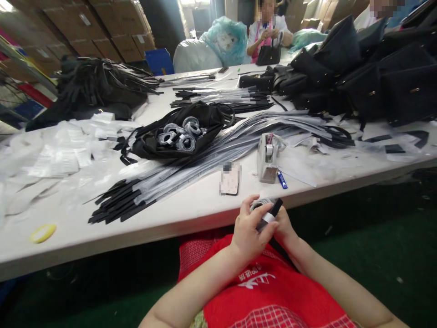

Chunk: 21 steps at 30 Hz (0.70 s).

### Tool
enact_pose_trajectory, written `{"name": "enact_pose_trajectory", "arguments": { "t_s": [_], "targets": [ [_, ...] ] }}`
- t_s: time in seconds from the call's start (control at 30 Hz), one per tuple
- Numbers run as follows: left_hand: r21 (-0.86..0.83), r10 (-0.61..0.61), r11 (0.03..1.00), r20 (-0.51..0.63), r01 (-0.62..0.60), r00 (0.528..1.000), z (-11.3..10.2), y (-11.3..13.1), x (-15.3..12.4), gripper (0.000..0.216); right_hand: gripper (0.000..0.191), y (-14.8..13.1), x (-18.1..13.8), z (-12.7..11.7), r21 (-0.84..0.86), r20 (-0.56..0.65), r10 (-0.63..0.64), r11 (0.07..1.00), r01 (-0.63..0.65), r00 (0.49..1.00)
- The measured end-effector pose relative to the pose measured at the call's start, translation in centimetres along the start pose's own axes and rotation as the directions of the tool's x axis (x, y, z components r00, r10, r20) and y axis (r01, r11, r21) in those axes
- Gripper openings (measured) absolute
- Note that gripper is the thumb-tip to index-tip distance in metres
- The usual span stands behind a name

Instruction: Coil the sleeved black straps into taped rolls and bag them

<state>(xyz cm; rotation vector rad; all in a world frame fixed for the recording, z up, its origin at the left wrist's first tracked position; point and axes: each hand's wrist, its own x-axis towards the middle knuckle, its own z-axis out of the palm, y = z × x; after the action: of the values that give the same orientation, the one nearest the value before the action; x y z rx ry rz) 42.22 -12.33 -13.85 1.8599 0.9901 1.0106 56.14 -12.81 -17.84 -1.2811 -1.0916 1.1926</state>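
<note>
Both hands meet just below the white table's front edge point(191, 214), over my red apron. My left hand point(248, 230) wraps around a rolled black strap point(269, 214) partly covered in clear plastic, its thumb and fingers pressing on the roll. My right hand point(284, 228) grips the same strap from behind and is mostly hidden by it. A long bundle of plastic-sleeved black straps point(177, 175) lies on the table just beyond, next to a tape dispenser point(268, 157).
An open black bag point(177, 132) holds several rolled straps. A phone point(230, 178), a blue lighter point(282, 180) and a yellow tape ring point(43, 233) lie near the edge. Black handbags point(358, 77) pile at the right. White packets point(58, 150) spread left. A person sits far behind.
</note>
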Motion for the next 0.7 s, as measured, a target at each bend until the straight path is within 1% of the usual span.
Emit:
{"name": "enact_pose_trajectory", "arguments": {
  "t_s": [0.03, 0.1, 0.13, 0.17, 0.2, 0.23, 0.27, 0.3, 0.33, 0.37, 0.4, 0.43, 0.47, 0.5, 0.57, 0.63, 0.7],
  "targets": [
    [-0.006, 0.008, 1.0, -0.011, -0.008, 1.0, 0.0, -0.3, -0.1, 0.046, 0.043, 0.1, -0.1, -0.2, -0.024, 0.014, -0.019, 1.0, 0.019, 1.0],
    [-0.026, -0.01, 1.0, -0.048, 0.009, 0.999, -0.3, -0.8, -0.3, 0.07, 0.04, -0.4, -0.6, -1.1, -0.12, 0.108, 0.027, 0.993, -0.014, 0.994],
    [-0.039, -0.019, 0.999, -0.065, 0.017, 0.998, -0.6, -1.1, -0.4, 0.081, 0.038, -1.0, -1.0, -1.7, -0.201, 0.153, 0.067, 0.979, -0.036, 0.986],
    [-0.055, -0.021, 0.998, -0.077, 0.016, 0.997, -0.9, -1.4, -0.5, 0.088, 0.035, -1.8, -1.4, -2.3, -0.294, 0.165, 0.079, 0.955, -0.028, 0.983],
    [-0.071, -0.01, 0.997, -0.08, 0.005, 0.997, -1.1, -1.7, -0.6, 0.086, 0.031, -2.7, -1.9, -3.0, -0.389, 0.158, 0.044, 0.921, 0.022, 0.986],
    [-0.089, 0.009, 0.996, -0.079, -0.016, 0.997, -1.3, -1.8, -0.8, 0.078, 0.025, -3.8, -2.3, -3.5, -0.474, 0.15, -0.041, 0.874, 0.108, 0.988],
    [-0.103, 0.034, 0.994, -0.074, -0.042, 0.997, -1.4, -2.0, -0.9, 0.068, 0.019, -4.8, -2.7, -4.0, -0.538, 0.156, -0.156, 0.815, 0.216, 0.975],
    [-0.113, 0.053, 0.992, -0.065, -0.06, 0.997, -1.5, -2.0, -1.0, 0.06, 0.022, -5.7, -2.9, -4.2, -0.584, 0.192, -0.259, 0.745, 0.322, 0.947],
    [-0.12, 0.062, 0.99, -0.052, -0.068, 0.997, -1.4, -2.0, -1.1, 0.055, 0.035, -6.4, -3.1, -4.4, -0.611, 0.259, -0.315, 0.679, 0.407, 0.913],
    [-0.123, 0.068, 0.99, -0.037, -0.072, 0.997, -1.3, -1.8, -1.2, 0.052, 0.048, -7.0, -3.1, -4.3, -0.622, 0.338, -0.321, 0.629, 0.466, 0.885],
    [-0.124, 0.076, 0.989, -0.022, -0.078, 0.997, -1.1, -1.7, -1.2, 0.052, 0.058, -7.3, -3.0, -4.3, -0.625, 0.405, -0.296, 0.601, 0.498, 0.865],
    [-0.124, 0.088, 0.988, -0.008, -0.088, 0.996, -0.9, -1.5, -1.3, 0.051, 0.064, -7.4, -2.9, -4.1, -0.622, 0.452, -0.263, 0.592, 0.512, 0.853],
    [-0.125, 0.104, 0.987, 0.006, -0.102, 0.995, -0.8, -1.3, -1.4, 0.051, 0.065, -7.4, -2.6, -4.0, -0.611, 0.486, -0.228, 0.601, 0.514, 0.844],
    [-0.128, 0.122, 0.985, 0.017, -0.119, 0.992, -0.7, -1.1, -1.5, 0.052, 0.062, -7.3, -2.4, -4.0, -0.592, 0.511, -0.201, 0.623, 0.512, 0.836],
    [-0.134, 0.153, 0.98, 0.034, -0.147, 0.988, -0.7, -0.9, -1.6, 0.052, 0.046, -7.0, -2.1, -4.0, -0.535, 0.546, -0.175, 0.68, 0.502, 0.819],
    [-0.131, 0.158, 0.98, 0.034, -0.152, 0.987, -0.7, -0.8, -1.6, 0.052, 0.033, -6.7, -2.0, -4.1, -0.492, 0.552, -0.2, 0.706, 0.51, 0.809],
    [-0.13, 0.128, 0.984, 0.019, -0.124, 0.992, -0.8, -0.8, -1.5, 0.05, 0.027, -6.7, -2.2, -4.1, -0.493, 0.524, -0.29, 0.663, 0.563, 0.801]
  ]
}}
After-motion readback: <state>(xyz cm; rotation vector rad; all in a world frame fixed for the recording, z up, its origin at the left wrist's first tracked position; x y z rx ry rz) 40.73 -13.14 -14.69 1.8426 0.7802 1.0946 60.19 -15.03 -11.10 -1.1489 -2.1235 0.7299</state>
